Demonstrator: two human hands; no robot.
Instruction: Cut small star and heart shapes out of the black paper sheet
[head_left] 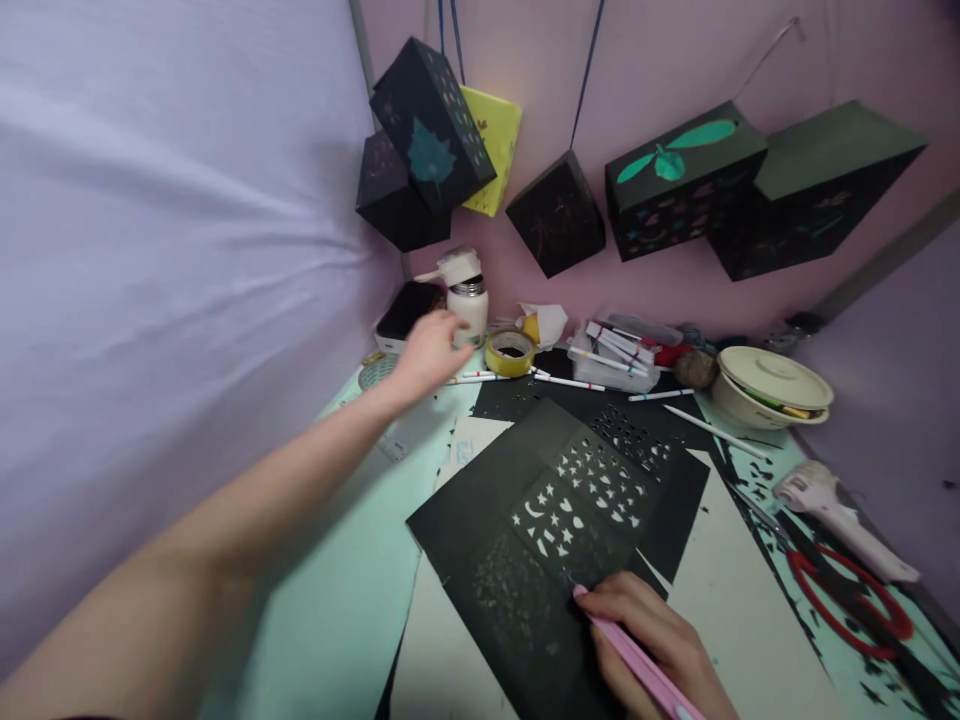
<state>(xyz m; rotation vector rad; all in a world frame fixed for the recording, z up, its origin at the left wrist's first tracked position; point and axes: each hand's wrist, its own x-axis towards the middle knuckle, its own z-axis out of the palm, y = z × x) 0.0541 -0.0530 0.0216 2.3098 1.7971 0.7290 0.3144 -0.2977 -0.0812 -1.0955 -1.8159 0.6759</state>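
Note:
My right hand (660,650) grips a pink craft knife (637,660), its tip over a black card sheet (487,520). Rows of small stars, hearts and moons are cut through that sheet, and pale drawn marks cover its near part. My left arm stretches forward over the table. At its end my left hand (433,352) has thumb and fingers apart, overlapping in view a white bottle (469,305) with its lid flipped up. Whether the fingers touch the bottle I cannot tell. A roll of yellowish tape (510,353) stands just right of the bottle.
Black cut-out boxes (435,130) hang on cords along the back wall. Markers (570,383) lie before a clear plastic box (615,360). At right are a lidded cream bowl (772,385), a pale pink glue gun (844,520), red-handled scissors (847,600) and black paper scraps.

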